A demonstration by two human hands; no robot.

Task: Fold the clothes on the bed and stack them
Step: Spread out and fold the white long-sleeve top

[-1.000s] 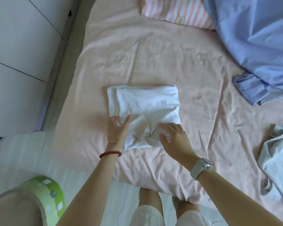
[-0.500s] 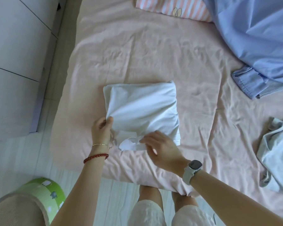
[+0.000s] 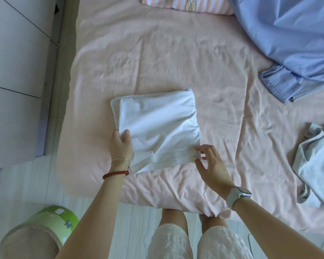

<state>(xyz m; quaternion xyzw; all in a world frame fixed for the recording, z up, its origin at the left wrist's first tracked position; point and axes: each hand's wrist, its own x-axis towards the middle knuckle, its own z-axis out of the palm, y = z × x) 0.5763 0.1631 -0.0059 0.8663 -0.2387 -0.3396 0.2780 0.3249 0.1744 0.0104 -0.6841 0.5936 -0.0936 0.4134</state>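
A white garment point(image 3: 157, 126), folded into a rough square, lies on the pink bed sheet point(image 3: 157, 58) near the bed's front edge. My left hand point(image 3: 120, 144) grips its left edge, thumb on top and fingers tucked beneath. My right hand point(image 3: 209, 163) is at the garment's near right corner, fingers spread and relaxed, fingertips touching the hem. A light blue shirt point(image 3: 295, 43) lies crumpled at the far right. A pale grey garment point(image 3: 318, 165) lies unfolded at the right edge.
A pink striped pillow point(image 3: 185, 5) sits at the head of the bed. White cabinet doors point(image 3: 17, 71) stand to the left. A green round bin point(image 3: 37, 234) stands on the floor at the lower left. My legs touch the bed's front edge.
The loose flap at the garment's near edge has been tucked away, leaving a smooth square. My right hand moved from the near middle to the right corner; my left hand shifted up the left edge.
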